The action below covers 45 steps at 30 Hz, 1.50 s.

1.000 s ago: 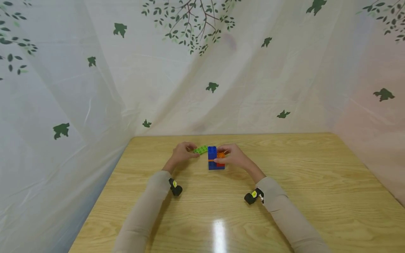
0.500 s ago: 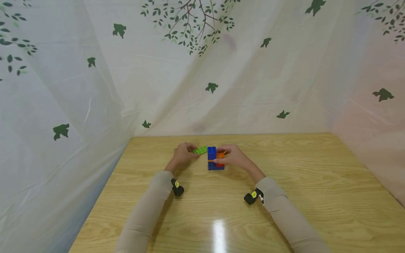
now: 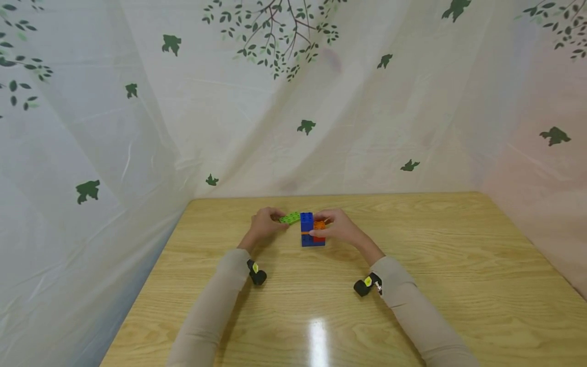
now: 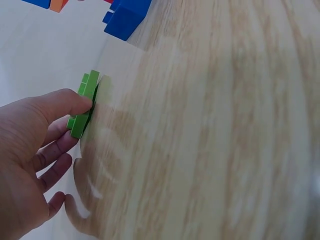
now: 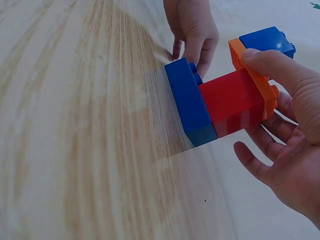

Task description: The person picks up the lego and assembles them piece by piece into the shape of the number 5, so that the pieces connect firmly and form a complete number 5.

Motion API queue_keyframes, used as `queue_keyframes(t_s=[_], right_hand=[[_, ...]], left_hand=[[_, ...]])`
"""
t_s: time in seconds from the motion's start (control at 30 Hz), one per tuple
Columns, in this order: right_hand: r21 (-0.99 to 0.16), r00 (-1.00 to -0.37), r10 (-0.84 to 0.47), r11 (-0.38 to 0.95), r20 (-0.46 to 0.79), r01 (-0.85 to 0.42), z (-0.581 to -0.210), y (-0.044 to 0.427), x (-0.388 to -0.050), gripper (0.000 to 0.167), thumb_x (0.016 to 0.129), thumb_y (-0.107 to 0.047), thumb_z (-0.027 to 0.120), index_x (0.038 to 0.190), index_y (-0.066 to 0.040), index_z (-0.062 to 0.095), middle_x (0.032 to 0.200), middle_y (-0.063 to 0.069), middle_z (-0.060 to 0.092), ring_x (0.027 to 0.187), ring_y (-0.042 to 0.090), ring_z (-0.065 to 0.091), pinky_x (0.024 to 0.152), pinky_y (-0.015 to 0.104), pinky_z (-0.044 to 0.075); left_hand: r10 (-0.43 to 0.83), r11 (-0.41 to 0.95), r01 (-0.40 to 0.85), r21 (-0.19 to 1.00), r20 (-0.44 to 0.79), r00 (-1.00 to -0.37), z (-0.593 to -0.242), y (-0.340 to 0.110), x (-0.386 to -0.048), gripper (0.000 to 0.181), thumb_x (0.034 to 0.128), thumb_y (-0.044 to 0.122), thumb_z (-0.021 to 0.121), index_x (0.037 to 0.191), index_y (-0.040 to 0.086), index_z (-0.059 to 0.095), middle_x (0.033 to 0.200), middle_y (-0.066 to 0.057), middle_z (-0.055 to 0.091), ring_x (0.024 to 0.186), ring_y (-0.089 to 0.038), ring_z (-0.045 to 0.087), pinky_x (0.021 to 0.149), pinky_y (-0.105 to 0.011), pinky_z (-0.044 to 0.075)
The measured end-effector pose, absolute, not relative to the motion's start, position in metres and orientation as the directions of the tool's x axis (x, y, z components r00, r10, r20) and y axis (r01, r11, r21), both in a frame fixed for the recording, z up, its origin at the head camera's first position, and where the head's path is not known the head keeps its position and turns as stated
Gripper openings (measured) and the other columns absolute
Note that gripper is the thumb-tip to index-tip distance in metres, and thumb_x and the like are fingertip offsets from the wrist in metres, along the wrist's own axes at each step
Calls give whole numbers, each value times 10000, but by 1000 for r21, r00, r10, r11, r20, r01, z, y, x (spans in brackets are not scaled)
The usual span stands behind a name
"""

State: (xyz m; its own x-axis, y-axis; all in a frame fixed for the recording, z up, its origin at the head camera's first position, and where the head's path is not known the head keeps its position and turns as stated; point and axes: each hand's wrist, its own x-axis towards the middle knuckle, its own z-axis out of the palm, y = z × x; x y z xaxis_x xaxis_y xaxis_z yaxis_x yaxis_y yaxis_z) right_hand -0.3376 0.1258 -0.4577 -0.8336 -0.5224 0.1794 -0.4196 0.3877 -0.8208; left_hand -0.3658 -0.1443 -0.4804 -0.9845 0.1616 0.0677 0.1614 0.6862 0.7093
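Note:
My left hand [image 3: 265, 223] pinches a thin green toy building plate [image 4: 86, 102] between thumb and fingers, low over the table, left of a small stack. In the right wrist view the stack has a blue brick [image 5: 187, 105] at the bottom, a red brick [image 5: 232, 102] on it, an orange plate [image 5: 257, 82] above and another blue brick [image 5: 267, 42] on top at one end. My right hand [image 3: 341, 228] grips the stack from the right, its thumb on the orange plate. The fingers behind the stack are partly hidden.
The wooden table [image 3: 316, 285] carries the stack near its far side. A pale cloth backdrop [image 3: 257, 127] printed with leaves and birds rises behind the table and along its sides.
The left wrist has shifted very slightly to the right. Both hands keep their holds, and the green plate and the stack stay practically in place.

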Motion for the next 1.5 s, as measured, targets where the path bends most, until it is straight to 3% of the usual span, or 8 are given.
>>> queue_keyframes(t_s=[0.17,0.3,0.63,0.93,1.07,1.23,1.5], right_hand=[[-820,-829,-527,383,185,-426,-458,125,-338,436,886,-184,802,1258,15,692,1250,190,705,1150,335,645,996,509,506],[-817,-828,-525,378,198,-435,-458,126,-337,429,888,-174,799,1250,31,691,1241,208,705,1141,346,647,988,513,509],[-814,-828,-523,380,202,-439,-456,125,-338,412,873,-152,808,1222,39,701,1206,202,719,1114,334,654,979,504,513],[-816,-832,-520,385,195,-432,-455,126,-338,412,883,-158,802,1232,34,697,1220,205,713,1127,342,650,987,510,510],[-822,-832,-519,378,193,-426,-455,125,-338,415,891,-155,795,1238,46,690,1225,217,708,1127,349,647,993,523,504],[-822,-829,-521,370,202,-433,-456,125,-338,400,886,-146,798,1220,50,697,1206,221,716,1111,348,653,984,528,506],[-810,-826,-523,378,212,-447,-455,125,-337,360,867,-150,814,1177,13,727,1160,177,740,1071,300,672,962,493,524]], left_hand=[[151,638,138,757,53,-987,-478,-147,-364,305,854,235,832,1115,98,750,1104,-83,713,1052,-255,623,1081,-499,330],[151,575,126,808,46,-987,-474,-149,-363,327,854,188,823,1143,56,744,1112,-114,685,1021,-244,609,925,-382,469],[139,482,147,864,90,-986,-459,-152,-361,346,882,159,784,1191,16,718,1226,-162,677,1173,-312,574,1020,-446,468],[167,408,228,884,173,-971,-434,-143,-353,360,871,168,795,1187,11,726,1173,-170,685,1122,-329,591,810,-302,484],[197,422,283,861,218,-956,-427,-139,-350,355,878,176,794,1198,35,727,1171,-154,688,1164,-363,588,886,-362,478],[239,403,328,855,247,-939,-420,-133,-346,357,882,189,797,1200,44,727,1182,-162,690,1204,-425,572,1051,-546,415],[307,387,360,849,250,-918,-415,-123,-338,355,884,228,798,1203,87,731,1195,-130,706,1224,-410,563,1101,-628,348]])
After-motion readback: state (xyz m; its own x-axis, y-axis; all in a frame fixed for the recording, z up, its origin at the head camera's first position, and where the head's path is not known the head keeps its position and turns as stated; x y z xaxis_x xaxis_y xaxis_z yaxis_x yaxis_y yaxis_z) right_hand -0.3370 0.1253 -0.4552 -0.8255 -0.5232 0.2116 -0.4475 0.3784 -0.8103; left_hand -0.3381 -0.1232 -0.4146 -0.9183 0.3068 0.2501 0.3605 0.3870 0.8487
